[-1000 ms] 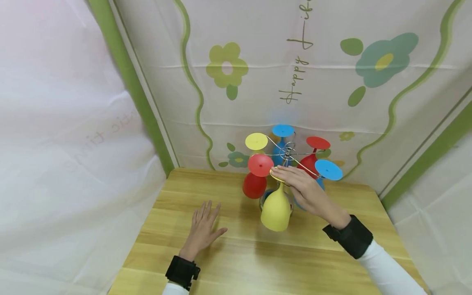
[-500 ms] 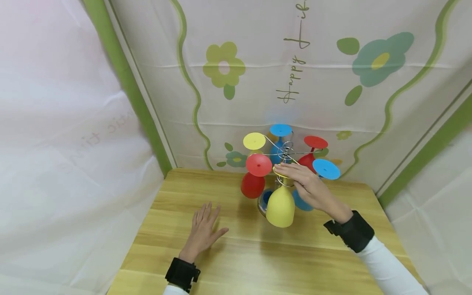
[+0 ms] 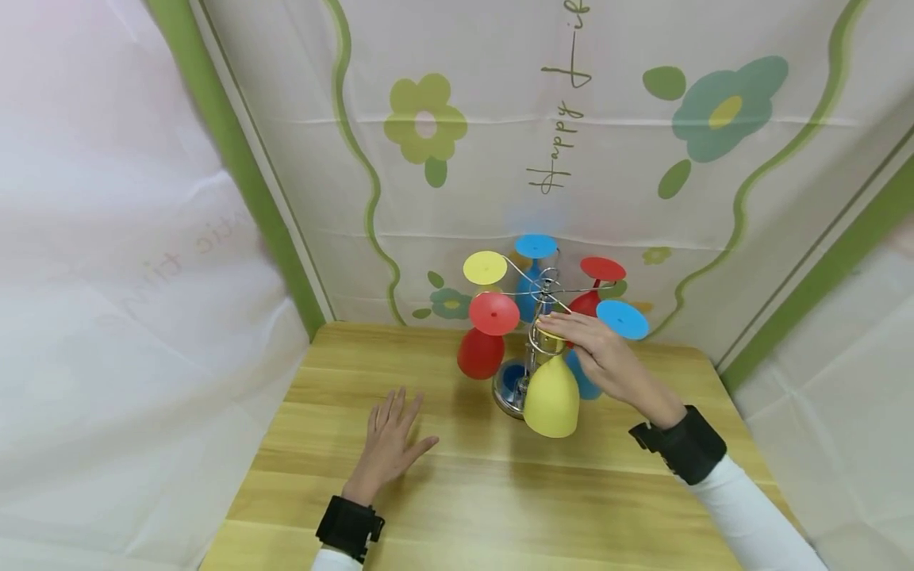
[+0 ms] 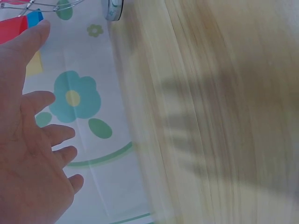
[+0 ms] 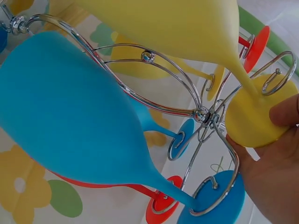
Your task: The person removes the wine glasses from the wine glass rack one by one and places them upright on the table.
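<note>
A chrome wire goblet rack (image 3: 531,357) stands on a pale wood-grain table (image 3: 400,507), and a matte yellow goblet (image 3: 552,400) hangs bowl-down on its near side. The person's right hand (image 3: 607,358) has that goblet by its round foot, thumb pressed to the underside and fingers laid across the top. A curled wire loop of the rack lies close about the stem just below the foot; whether the stem sits fully home in it cannot be told. Round the rack, also upside down, are a red goblet (image 3: 480,354) on its left, a second yellow goblet (image 3: 485,268) at its far left, a blue goblet (image 3: 535,246) behind it, a second red goblet (image 3: 603,269) at its far right and a second blue goblet (image 3: 623,319) on its right. The left hand (image 3: 385,440), to the left of the rack and well apart from it, has its fingers loosely spread and holds nothing. The step in hand looks to be managing the near goblet at its loop. The next move seems to call for a level foot, a light grip and little sideways push, so that the rack does not swing.
</note>
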Demonstrator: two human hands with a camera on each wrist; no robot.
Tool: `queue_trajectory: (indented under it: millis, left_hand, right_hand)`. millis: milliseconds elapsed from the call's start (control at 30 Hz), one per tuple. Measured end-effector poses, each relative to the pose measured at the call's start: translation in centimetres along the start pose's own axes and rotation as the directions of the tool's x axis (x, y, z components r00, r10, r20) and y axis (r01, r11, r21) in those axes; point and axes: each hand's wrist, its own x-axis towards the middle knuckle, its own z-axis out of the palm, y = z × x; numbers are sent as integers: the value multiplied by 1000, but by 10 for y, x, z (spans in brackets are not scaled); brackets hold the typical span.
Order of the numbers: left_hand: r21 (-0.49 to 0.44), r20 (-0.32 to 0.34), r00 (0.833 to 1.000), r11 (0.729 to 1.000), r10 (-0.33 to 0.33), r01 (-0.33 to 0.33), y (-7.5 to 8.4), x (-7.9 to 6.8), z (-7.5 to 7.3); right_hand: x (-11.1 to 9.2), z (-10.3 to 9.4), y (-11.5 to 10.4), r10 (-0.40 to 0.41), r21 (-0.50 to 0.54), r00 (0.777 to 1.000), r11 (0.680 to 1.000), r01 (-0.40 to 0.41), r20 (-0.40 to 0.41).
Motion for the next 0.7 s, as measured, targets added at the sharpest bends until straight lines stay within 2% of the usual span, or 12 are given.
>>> queue_trajectory:
  millis: [233, 700]
  left_hand:
    - [-18, 31, 999, 1000, -16, 16, 3, 0, -1]
    - [-32, 10, 1000, 999, -5, 6, 3, 1, 0]
  right_hand:
    - [-8, -5, -8, -33, -68, 999, 997, 32, -12]
    - [-25, -3, -25, -85, -190, 996, 979, 76, -39]
